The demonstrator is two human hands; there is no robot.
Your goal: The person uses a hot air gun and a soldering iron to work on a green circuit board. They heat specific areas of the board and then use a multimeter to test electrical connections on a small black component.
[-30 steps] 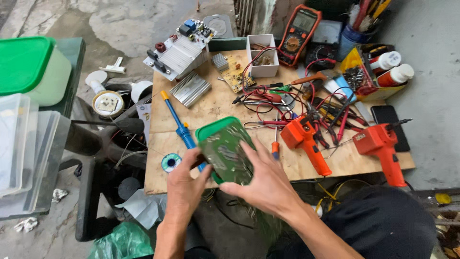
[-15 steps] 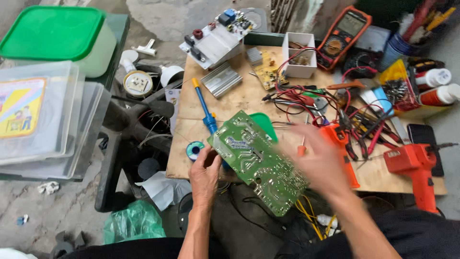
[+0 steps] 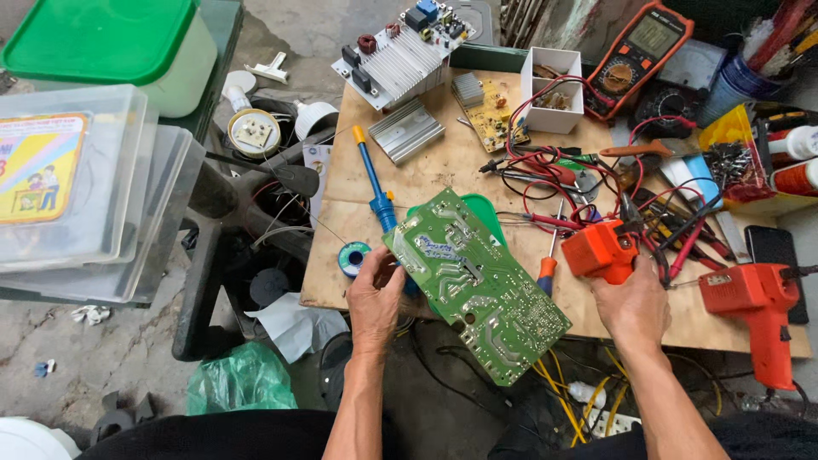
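Our left hand (image 3: 375, 298) grips the green circuit board (image 3: 477, 285) over the bench's near edge; our right hand (image 3: 632, 305) grasps the orange soldering gun (image 3: 601, 250), so we judge soldering comes next, needing a steady tip.

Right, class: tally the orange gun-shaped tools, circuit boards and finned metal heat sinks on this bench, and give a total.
Orange gun-shaped tools: 2
Circuit boards: 3
Finned metal heat sinks: 2
Total: 7

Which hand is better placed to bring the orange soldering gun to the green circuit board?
Probably the right hand: it already grips the orange pistol-shaped soldering gun. The left hand is busy holding up the green rectangular circuit board, solder side up, by its edge.
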